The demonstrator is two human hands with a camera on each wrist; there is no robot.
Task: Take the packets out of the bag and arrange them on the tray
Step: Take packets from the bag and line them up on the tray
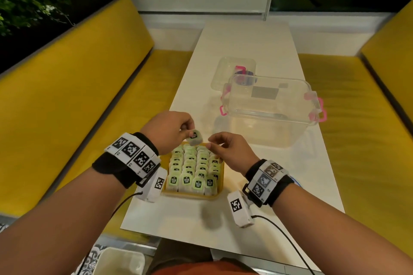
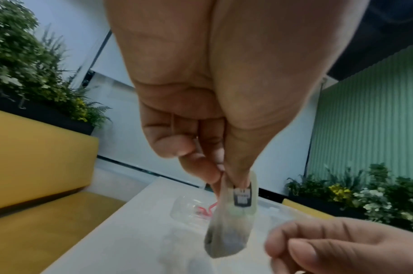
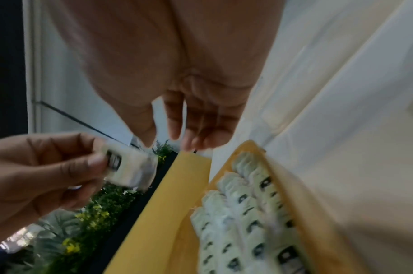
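Note:
A yellow tray [image 1: 190, 196] sits on the white table [image 1: 245, 38] close to me, packed with several rows of pale green tea packets [image 1: 194, 169]. My left hand [image 1: 190, 133] pinches one more packet [image 1: 194, 137] by its top just above the tray's far edge. The left wrist view shows that packet [image 2: 233, 222] hanging from thumb and fingers. My right hand [image 1: 212, 143] hovers beside it over the tray's far right corner, fingers relaxed and holding nothing. In the right wrist view its fingers [image 3: 177, 129] hang apart above the tray rim [image 3: 301, 204]. No bag is in view.
A clear plastic box with pink latches [image 1: 270, 105] stands on the table beyond the tray to the right, and its clear lid [image 1: 232, 71] lies behind it. Yellow benches [image 1: 78, 96] flank the table on both sides.

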